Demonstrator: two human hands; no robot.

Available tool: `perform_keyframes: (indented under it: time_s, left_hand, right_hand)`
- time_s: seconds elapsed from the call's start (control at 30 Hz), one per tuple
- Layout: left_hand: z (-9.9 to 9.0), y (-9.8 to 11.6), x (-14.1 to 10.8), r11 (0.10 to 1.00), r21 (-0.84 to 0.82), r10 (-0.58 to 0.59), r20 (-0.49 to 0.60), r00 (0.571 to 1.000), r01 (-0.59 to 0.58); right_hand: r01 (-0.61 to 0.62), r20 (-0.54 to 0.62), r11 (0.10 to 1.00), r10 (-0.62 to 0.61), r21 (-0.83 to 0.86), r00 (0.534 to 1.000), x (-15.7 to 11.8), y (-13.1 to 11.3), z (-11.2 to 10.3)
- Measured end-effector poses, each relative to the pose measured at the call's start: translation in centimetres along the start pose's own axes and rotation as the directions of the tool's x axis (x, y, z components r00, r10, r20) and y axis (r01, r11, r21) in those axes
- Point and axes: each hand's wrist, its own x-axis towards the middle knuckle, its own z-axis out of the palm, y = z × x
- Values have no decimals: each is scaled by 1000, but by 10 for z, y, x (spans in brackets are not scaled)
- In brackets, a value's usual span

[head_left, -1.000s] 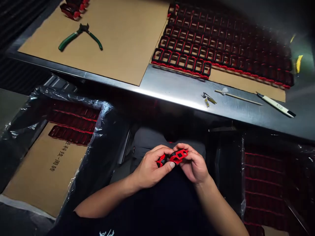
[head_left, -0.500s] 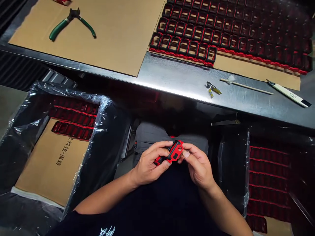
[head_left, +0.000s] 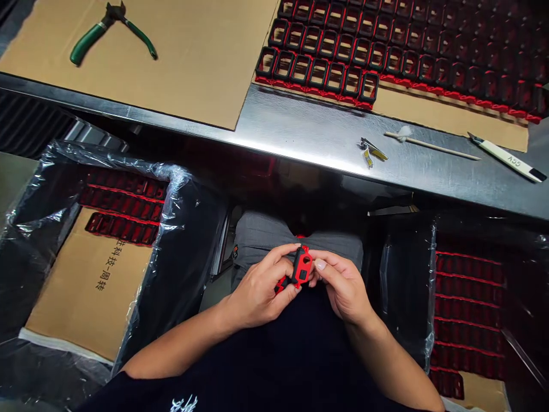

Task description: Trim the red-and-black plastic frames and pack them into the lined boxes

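Note:
In front of my lap, my left hand (head_left: 262,285) grips a small red and black plastic frame (head_left: 303,268). Its red face, with a round hole and a darker rectangular opening, is turned up and to the right. The fingers of my left hand cover much of its left side. My right hand (head_left: 343,284) is closed at the frame's right edge, thumb and forefinger pinched there and the other fingers curled below. Whether a smaller piece sits between those fingertips is hidden.
Rows of similar frames (head_left: 319,71) stand on the metal bench (head_left: 274,123). Green-handled pliers (head_left: 90,43) lie on cardboard (head_left: 184,63). Nail clippers (head_left: 374,150), a cotton-tipped stick (head_left: 446,147) and a white knife (head_left: 508,159) lie right. Plastic-lined bins (head_left: 175,197) of frames flank me.
The frame has turned more upright in my left hand and shifted slightly left. My right hand has followed it left. The view has shifted slightly, too.

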Motion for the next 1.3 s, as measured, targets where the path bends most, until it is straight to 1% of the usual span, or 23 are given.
perform_keyframes:
  time_s: [0.23,0.4,0.47,0.53,0.63,0.67,0.7,0.73,0.77,0.8,0.83,0.87,0.9,0.93,0.97,1.0,1.07,1.2,1.3]
  left_hand:
    - [-7,9,4,995,45,-93,59,994,91]
    - [-6,9,4,989,114,-100,82,992,90]
    - [-5,8,5,986,137,-110,84,990,98]
    - [-5,6,5,987,118,-118,88,989,107]
    - [-8,1,6,995,-11,-103,75,992,104]
    - [-8,-1,6,991,-71,-112,54,992,116]
    - [-8,-4,6,978,-143,-149,28,988,152]
    - [-7,-6,6,950,-228,-217,11,976,214]
    - [-6,-9,6,898,-327,-308,14,951,296]
    - [-5,-11,6,817,-432,-406,37,913,381]
    - [-3,-12,7,715,-528,-490,88,867,458]
    - [-2,-12,7,609,-602,-547,154,823,517]
    - [0,-12,8,517,-651,-575,216,789,556]
    - [1,-11,9,452,-682,-581,264,770,575]
    - [1,-9,10,413,-700,-574,297,763,583]
    - [1,-6,10,397,-706,-561,318,764,586]
    - [-1,-1,11,421,-696,-539,323,778,581]
    - [-7,7,13,566,-608,-525,253,812,556]
    - [-8,10,14,626,-569,-515,211,831,532]
  right_hand:
    - [-101,-14,995,101,29,995,2,1,1]
    - [-95,-39,995,95,-2,995,4,2,1]
    - [-72,-62,997,69,-42,996,3,4,0]
    - [-28,-92,995,19,-99,996,2,5,0]
    - [85,-137,975,-115,-204,984,-3,5,-1]
    - [130,-138,960,-168,-248,976,-5,5,-1]
    - [174,-128,939,-220,-297,967,-7,4,-2]
    - [217,-107,911,-269,-350,957,-9,4,-2]
    - [260,-77,877,-316,-405,946,-10,3,-3]
    - [307,-40,834,-365,-458,930,-11,2,-3]
    - [361,2,784,-417,-505,909,-12,2,-3]
    - [417,48,730,-469,-541,882,-12,2,-3]
    - [472,95,675,-515,-567,852,-12,2,-3]
    - [518,138,625,-552,-585,822,-12,2,-3]
    - [552,173,583,-578,-596,797,-12,3,-2]
    - [573,198,552,-593,-606,780,-12,3,-2]
    - [589,225,514,-604,-623,765,-11,4,-2]
    - [621,288,446,-611,-644,737,-9,4,-2]
    - [638,328,417,-603,-647,727,-7,3,-2]
